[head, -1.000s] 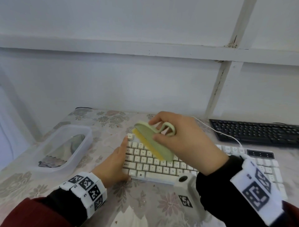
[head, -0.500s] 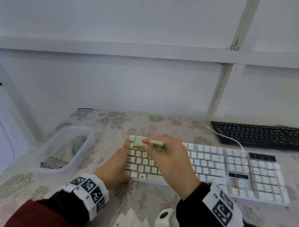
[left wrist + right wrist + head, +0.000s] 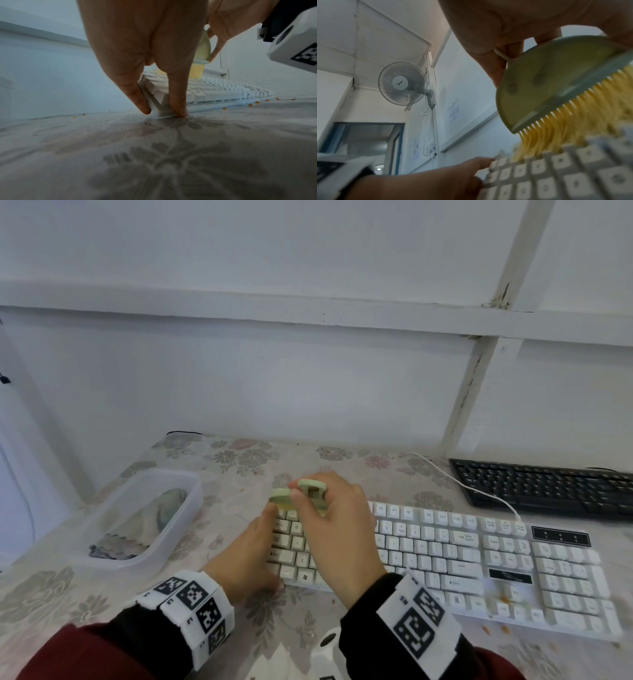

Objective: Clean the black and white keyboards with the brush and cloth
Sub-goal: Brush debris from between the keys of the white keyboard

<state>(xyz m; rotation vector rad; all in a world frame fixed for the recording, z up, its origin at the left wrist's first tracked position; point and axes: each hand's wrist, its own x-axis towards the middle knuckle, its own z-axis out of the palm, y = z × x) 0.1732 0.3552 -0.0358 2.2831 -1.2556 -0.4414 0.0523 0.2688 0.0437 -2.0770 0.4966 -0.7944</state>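
The white keyboard [image 3: 479,559] lies across the middle of the flowered table, with the black keyboard [image 3: 548,487] behind it at the right. My right hand [image 3: 318,501] grips the handle of a pale green brush [image 3: 281,496]. Its yellow bristles [image 3: 573,121] stand on the top left keys of the white keyboard [image 3: 573,175]. My left hand [image 3: 260,539] rests against the keyboard's left end, with straight fingers [image 3: 137,94] touching its corner and the table. The grey cloth [image 3: 150,518] lies in a clear plastic tub [image 3: 178,529] at the left.
Orange crumbs [image 3: 505,597] sit on the white keyboard's right part, and more crumbs [image 3: 250,104] lie on the table along its front edge. A white cable [image 3: 462,484] runs from the keyboard toward the wall. The wall stands close behind the table.
My right hand has lowered the brush from a raised, tilted position above the keyboard onto its top left keys. My left hand has stayed at the keyboard's left end.
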